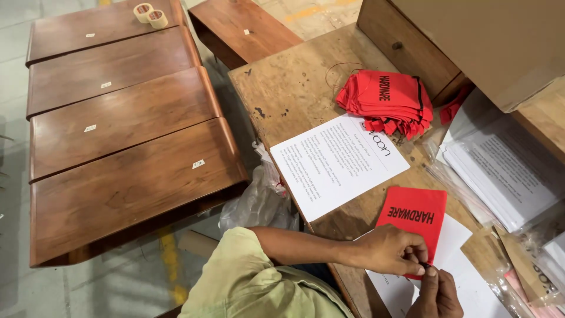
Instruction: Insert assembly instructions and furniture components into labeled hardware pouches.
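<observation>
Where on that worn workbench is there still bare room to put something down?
Bare wood lies at the far left of the workbench, between its edge, the printed sheet and the pile of red pouches. It is crowded to the right by the stacked papers and near both hands.

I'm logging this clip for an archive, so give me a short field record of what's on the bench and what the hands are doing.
setting: worn wooden bench, dark wooden panels beside it
left hand: fingers pinched at the lower edge of a red pouch
right hand: meets the left at the same edge; whatever is in its grip is too small to tell
under pouch: white sheet
red pouch stack: far side of bench
printed sheet: mid-bench
paper pile: right, in clear sleeves
tape rolls: on far panel
</observation>
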